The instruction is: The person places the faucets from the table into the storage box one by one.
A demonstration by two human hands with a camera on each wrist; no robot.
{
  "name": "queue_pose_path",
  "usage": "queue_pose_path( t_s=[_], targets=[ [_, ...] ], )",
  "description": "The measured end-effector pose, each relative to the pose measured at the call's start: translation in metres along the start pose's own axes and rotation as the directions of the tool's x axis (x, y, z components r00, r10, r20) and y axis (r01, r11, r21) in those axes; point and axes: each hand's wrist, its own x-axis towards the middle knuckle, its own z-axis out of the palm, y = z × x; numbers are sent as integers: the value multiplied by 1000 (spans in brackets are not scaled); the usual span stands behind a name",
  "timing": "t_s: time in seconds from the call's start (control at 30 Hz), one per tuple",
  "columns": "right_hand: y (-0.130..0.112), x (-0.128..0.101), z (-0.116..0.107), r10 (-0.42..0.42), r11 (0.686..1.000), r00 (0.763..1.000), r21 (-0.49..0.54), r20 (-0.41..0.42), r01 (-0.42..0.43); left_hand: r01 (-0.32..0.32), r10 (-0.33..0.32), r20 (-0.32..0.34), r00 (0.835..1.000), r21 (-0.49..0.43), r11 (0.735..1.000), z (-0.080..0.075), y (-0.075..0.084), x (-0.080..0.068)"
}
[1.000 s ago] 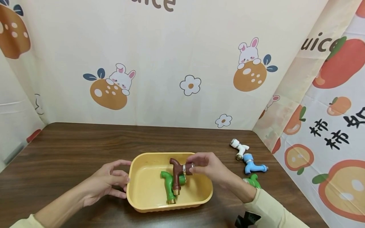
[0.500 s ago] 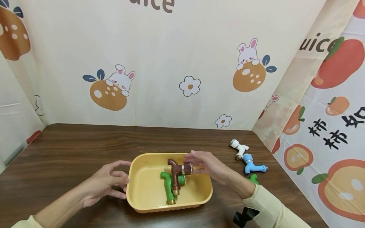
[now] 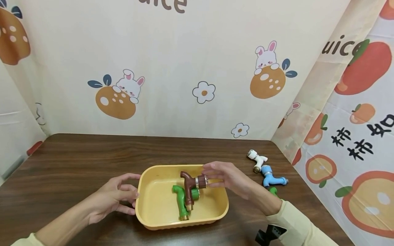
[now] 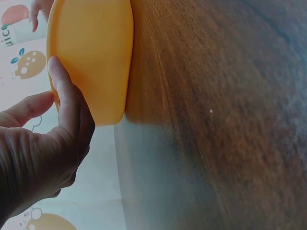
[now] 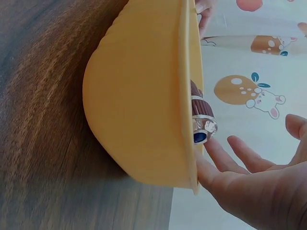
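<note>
A yellow tray [image 3: 155, 200] sits at the table's near middle. Inside it a brown tap [image 3: 192, 184] lies across a green tap [image 3: 180, 203]. My right hand [image 3: 221, 176] hovers at the tray's right side with fingers spread, fingertips just beside the brown tap's threaded metal end and holding nothing. In the right wrist view the tap's end [image 5: 201, 120] pokes past the tray's rim [image 5: 189, 72] next to my straight fingers [image 5: 240, 158]. My left hand [image 3: 118, 196] rests relaxed against the tray's left wall, and a fingertip [image 4: 60, 76] touches the tray's outer side [image 4: 91, 52].
On the dark wooden table [image 3: 77, 160], right of the tray, lie a white tap [image 3: 258, 160], a blue tap [image 3: 272, 178] and another green tap [image 3: 273, 191], partly hidden by my right wrist. Printed curtains close in the back and both sides.
My right hand lowered the brown tap onto the green one, let go of it and opened its fingers. The left hand has stayed at the tray's left side.
</note>
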Motion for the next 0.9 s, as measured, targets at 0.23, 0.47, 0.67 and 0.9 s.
queue_pose_path(
  t_s=[0.23,0.47,0.67,0.9],
  targets=[
    [-3,-10,-9,-22,1000,1000,7,-3,22,-5,5,10,1000,2,1000,-1,1,-1],
    [-4,-21,-18,-40,999,999,25,-32,41,-2,2,9,1000,11,1000,-2,0,-2],
    [-2,-25,-23,-48,998,998,25,-43,49,-1,1,18,1000,9,1000,-2,0,-1],
    [-1,-28,-27,-65,998,997,24,-46,66,-1,1,21,1000,12,1000,-1,0,0]
  ],
)
